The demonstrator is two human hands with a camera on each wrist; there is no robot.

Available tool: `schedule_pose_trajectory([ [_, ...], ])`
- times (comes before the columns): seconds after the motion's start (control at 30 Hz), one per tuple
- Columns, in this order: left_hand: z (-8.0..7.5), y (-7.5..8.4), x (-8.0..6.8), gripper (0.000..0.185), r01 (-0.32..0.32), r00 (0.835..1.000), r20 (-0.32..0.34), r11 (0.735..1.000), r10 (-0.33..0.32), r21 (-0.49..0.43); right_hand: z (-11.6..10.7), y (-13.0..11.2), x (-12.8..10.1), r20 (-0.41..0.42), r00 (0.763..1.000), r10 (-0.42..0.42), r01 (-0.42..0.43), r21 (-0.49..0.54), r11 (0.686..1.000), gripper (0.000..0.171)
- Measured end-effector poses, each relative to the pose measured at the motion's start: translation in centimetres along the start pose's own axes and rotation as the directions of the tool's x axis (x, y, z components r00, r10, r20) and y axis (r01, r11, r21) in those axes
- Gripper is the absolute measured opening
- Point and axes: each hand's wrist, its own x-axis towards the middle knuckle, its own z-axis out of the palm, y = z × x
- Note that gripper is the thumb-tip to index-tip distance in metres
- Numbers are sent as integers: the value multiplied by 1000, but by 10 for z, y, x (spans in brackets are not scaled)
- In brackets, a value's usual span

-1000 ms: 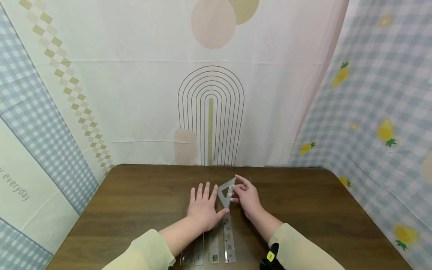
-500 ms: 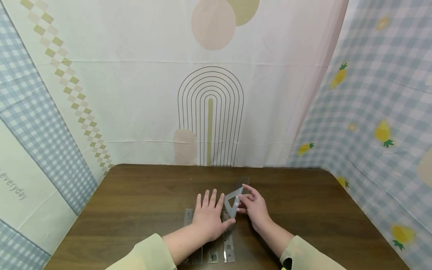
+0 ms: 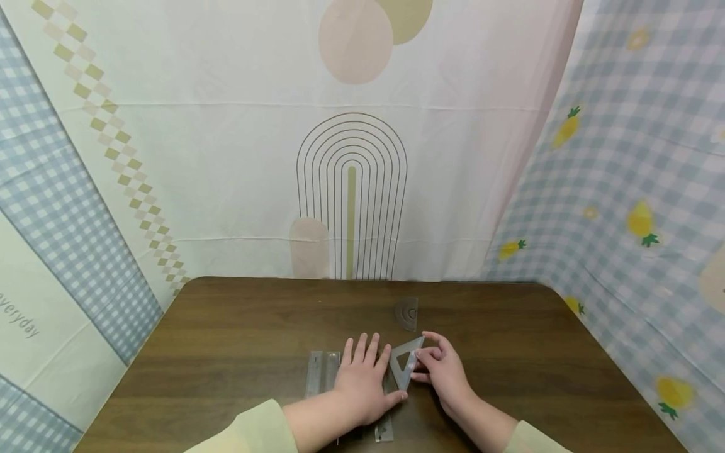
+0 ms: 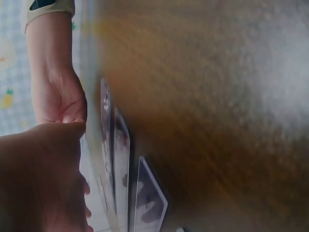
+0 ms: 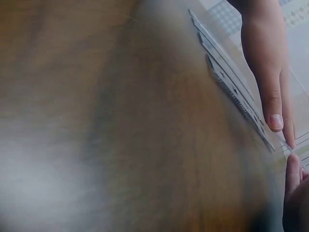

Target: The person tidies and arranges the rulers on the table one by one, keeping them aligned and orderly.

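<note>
In the head view a clear triangular set square is pinched along its right edge by my right hand. My left hand lies palm down with straight, spread fingers over several clear rulers. Its index fingertip and thumb come close to the set square's left and lower corners; whether they touch it I cannot tell. One ruler shows its near end below the left palm. The left wrist view has ruler ends side by side beyond the hand.
A clear protractor lies beyond the set square, straight side to the right. The brown wooden table has rounded far corners. Patterned cloth hangs behind it and along both sides.
Both hands and the set square have moved nearer and to the right. The protractor, hidden behind them before, now shows fully, and the far ends of the left rulers are uncovered.
</note>
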Motion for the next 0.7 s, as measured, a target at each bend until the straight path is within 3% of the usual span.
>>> schedule_pose_trajectory([
  [0.37,1,13,-6,93,-34,999,38,995,31,91,-12,7,-14,-1,999,38,-38,-39,998,45],
  [0.7,7,14,-1,93,-47,997,74,992,38,121,-15,9,-14,-5,999,43,-43,-60,997,43],
])
